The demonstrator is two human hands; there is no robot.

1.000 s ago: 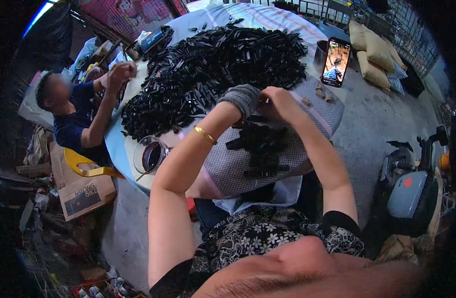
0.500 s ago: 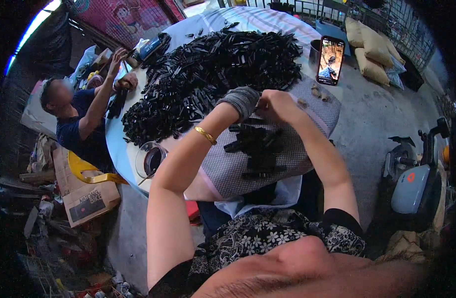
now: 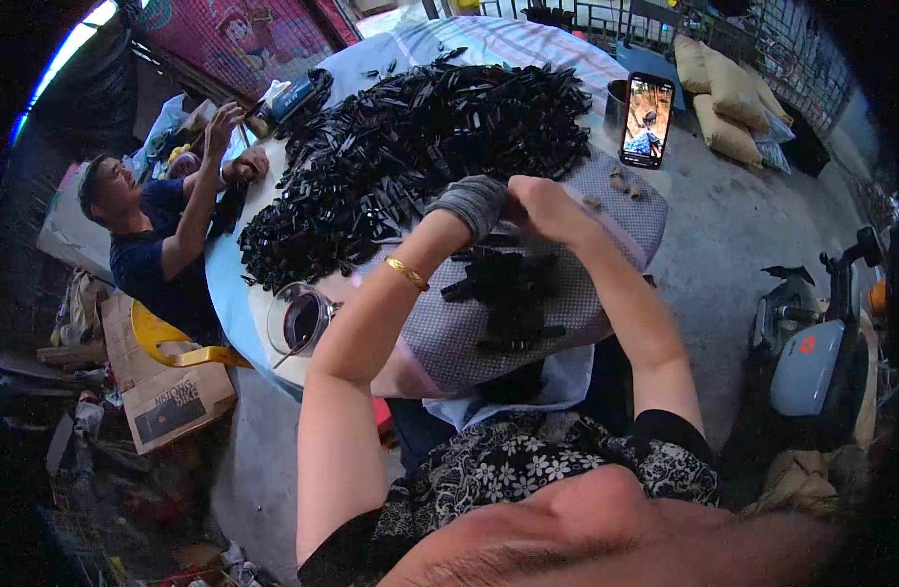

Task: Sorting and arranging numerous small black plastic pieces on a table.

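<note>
My left hand (image 3: 471, 206), in a grey knitted glove or wrap, meets my bare right hand (image 3: 545, 207) over the near side of the large heap of black, flat, glossy pieces (image 3: 430, 137). The fingers of both hands look curled in. Whatever they pinch is hidden behind the knuckles and too small to make out. Just below my hands, a smaller stack of the same black pieces (image 3: 503, 289) lies on a grey checked cloth (image 3: 449, 342). Left of my left forearm stands a glass jug (image 3: 301, 321) of dark liquid, with a thin stick in it.
A lit phone (image 3: 649, 119) leans on a dark cup (image 3: 616, 103) at the table's right. Small brown bits (image 3: 621, 181) lie on the cloth. Another person (image 3: 156, 215) sits at the left edge, hands raised. Tan sacks (image 3: 733, 88) and a grey scooter (image 3: 809, 367) stand on the right.
My right hand has shifted slightly left against the gloved hand, hiding more of the gap between them. The other person's raised hand has moved a little, and the phone's picture has changed.
</note>
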